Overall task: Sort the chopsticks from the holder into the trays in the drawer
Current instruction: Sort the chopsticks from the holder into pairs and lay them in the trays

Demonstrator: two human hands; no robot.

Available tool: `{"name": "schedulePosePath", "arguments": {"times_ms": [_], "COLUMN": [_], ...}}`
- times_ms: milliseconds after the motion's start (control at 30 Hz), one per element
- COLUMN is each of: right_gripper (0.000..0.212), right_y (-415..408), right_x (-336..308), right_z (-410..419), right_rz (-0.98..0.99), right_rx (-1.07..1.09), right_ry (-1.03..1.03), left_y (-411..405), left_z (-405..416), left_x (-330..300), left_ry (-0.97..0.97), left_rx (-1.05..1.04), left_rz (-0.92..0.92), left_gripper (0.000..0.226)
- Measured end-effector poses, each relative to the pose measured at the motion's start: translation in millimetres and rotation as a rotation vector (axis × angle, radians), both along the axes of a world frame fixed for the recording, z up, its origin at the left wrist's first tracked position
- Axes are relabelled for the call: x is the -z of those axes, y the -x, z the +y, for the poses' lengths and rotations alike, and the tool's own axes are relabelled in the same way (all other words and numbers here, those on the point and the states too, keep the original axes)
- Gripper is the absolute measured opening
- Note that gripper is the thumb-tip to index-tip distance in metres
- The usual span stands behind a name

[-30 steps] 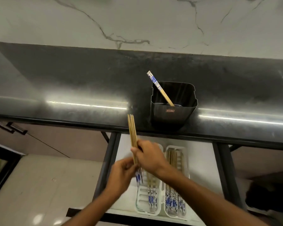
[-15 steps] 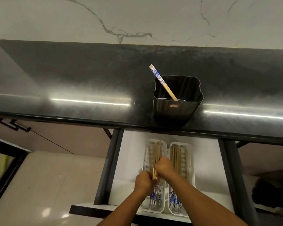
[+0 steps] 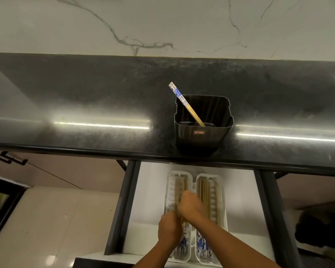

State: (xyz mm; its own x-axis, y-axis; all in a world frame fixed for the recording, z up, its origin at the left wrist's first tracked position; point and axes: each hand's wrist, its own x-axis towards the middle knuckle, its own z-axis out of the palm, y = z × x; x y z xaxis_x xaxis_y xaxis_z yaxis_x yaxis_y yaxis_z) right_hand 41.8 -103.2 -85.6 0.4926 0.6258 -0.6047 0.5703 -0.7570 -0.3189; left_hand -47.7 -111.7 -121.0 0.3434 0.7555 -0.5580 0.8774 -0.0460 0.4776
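Both hands meet over the left tray (image 3: 167, 192) in the open drawer (image 3: 153, 190). The right hand (image 3: 190, 206) is curled closed around a small bundle of chopsticks (image 3: 179, 187), gripping near mid-length; the left hand (image 3: 169, 230) is closed around the same bundle just below, toward the patterned handle ends. How many sticks are in the bundle cannot be told, since the hands are blurred and cover it. The two-handed hold appears to serve alignment: it keeps the sticks parallel to the tray's long axis so they settle lengthwise, plain tips pointing toward the counter (image 3: 104, 97), blue-and-white ends toward the drawer front. The bundle lies low in or just above the left tray; whether it already rests on the tray floor cannot be told.

The right tray (image 3: 221, 198) sits just beside the left one, touching along the inner walls, and already holds several chopsticks laid the same way. The rest of the drawer's white floor around the trays is bare.

Above the drawer, on the dark counter near its front edge, stands the black holder (image 3: 202, 136). One remaining chopstick (image 3: 186, 103) leans in it, tip down, patterned end projecting up past the rear left corner. It is well apart from both hands. By this layout, the task is judged nearly complete: the current bundle needs releasing, then the last stick collecting.
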Motion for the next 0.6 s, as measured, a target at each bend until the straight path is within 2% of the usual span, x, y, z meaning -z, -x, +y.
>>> {"name": "schedulePosePath", "arguments": {"times_ms": [67, 167, 300, 367, 433, 533, 600], "right_gripper": [0.015, 0.024, 0.016, 0.015, 0.014, 0.013, 0.021], "right_y": [-4, -14, -46, -71, -95, -119, -126], "right_x": [-22, -80, -163, -191, -208, -210, -204], "right_z": [-5, -4, 23, 45, 68, 97, 110], "right_rz": [-0.041, -0.004, -0.136, -0.244, -0.289, -0.323, -0.320], "right_rx": [-0.033, -0.051, -0.020, 0.061, 0.107, 0.043, -0.012], "right_ry": [-0.154, -0.452, -0.850, -0.967, -0.947, -0.726, -0.596], "left_y": [1, 2, 2, 1, -3, -12, -21], "left_z": [0, 1, 23, 42, 62, 87, 101], "left_x": [-7, -23, -57, -74, -93, -122, -142], "left_ry": [0.001, -0.023, -0.187, -0.217, -0.213, -0.281, -0.321], "left_rx": [-0.002, 0.017, -0.019, -0.073, -0.129, -0.207, -0.268], "left_rz": [-0.020, -0.101, -0.307, -0.427, -0.562, -0.707, -0.784], "left_gripper": [0.026, 0.027, 0.020, 0.016, 0.015, 0.020, 0.023]}}
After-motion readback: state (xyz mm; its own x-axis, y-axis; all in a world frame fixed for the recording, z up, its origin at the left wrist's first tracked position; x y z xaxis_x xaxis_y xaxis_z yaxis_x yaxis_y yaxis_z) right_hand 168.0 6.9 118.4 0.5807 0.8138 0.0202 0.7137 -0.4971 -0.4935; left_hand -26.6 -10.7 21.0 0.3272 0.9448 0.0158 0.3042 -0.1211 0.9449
